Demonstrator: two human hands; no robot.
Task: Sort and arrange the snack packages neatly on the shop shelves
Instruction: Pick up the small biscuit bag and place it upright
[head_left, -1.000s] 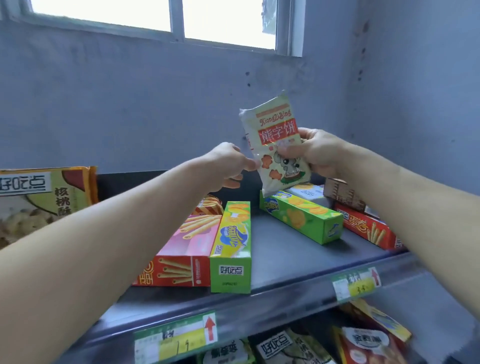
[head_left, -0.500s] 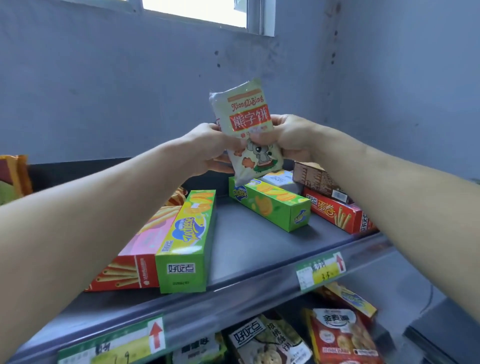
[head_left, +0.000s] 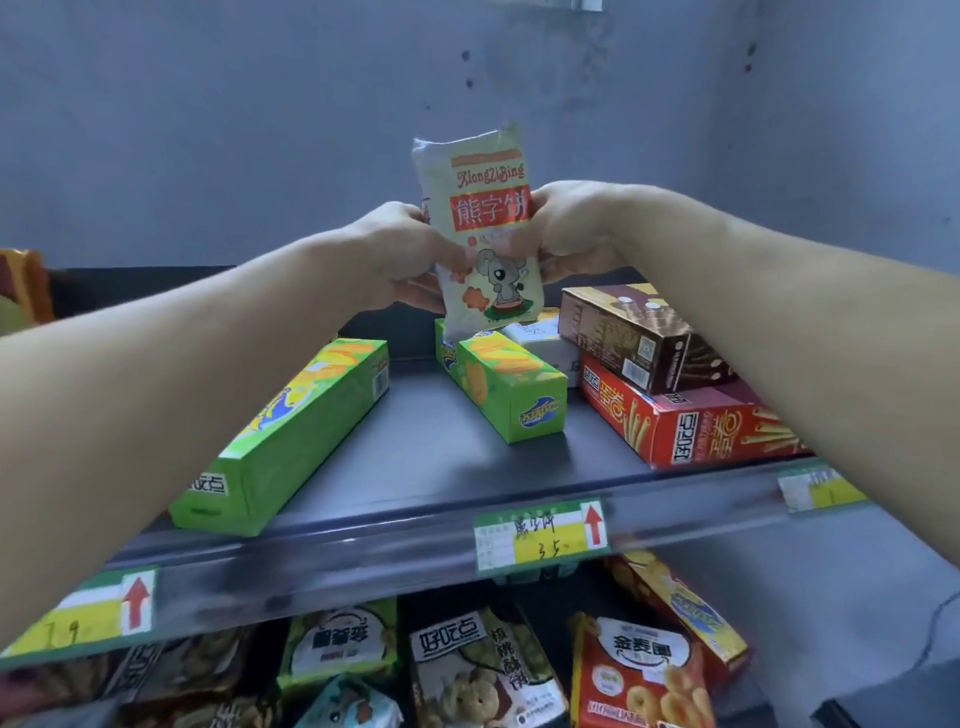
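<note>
One long green box (head_left: 291, 431) lies lower left on the top shelf (head_left: 441, 462). Mid-frame: left hand (head_left: 400, 249) and right hand (head_left: 566, 228) each grip a side of the cream biscuit pouch (head_left: 485, 234), upright, over the far end of the short green box (head_left: 504, 384). Right: brown box (head_left: 634, 338) atop red box (head_left: 691, 426).

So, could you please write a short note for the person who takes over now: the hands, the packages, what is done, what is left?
Left hand: grips the left edge of the bear biscuit packet.
Right hand: grips its right edge. Packet is upright, over the back of the upper shelf.
On the shelf: long green box at left, askew; short green box in the middle, askew; brown box on top of red box at right.
Done: nothing lined up yet.
Left: set the packet down, straighten the boxes, probably put the green ones together.
</note>
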